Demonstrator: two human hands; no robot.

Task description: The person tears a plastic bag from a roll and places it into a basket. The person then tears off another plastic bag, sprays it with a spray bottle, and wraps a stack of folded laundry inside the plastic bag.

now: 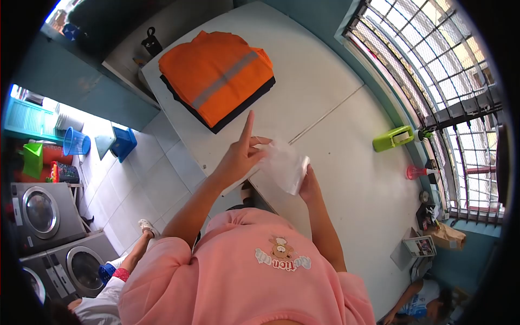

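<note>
Over white table (346, 216) by barred window (420, 57), both hands (239, 158) hold plastic (283, 167).

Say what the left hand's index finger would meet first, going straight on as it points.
Probably the dark folded cloth under the orange garment, unless the left hand passes above; its height is unclear.

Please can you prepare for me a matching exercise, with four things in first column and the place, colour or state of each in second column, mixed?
Column A
1. Clear plastic
2. Cloth on the table
3. Washing machines
4. Yellow-green container

Column B
a. Grey, with round doors
b. Near the barred window
c. Held between the left hand and right hand
d. Orange, with a grey stripe

Right pairs: 1-c, 2-d, 3-a, 4-b
</note>
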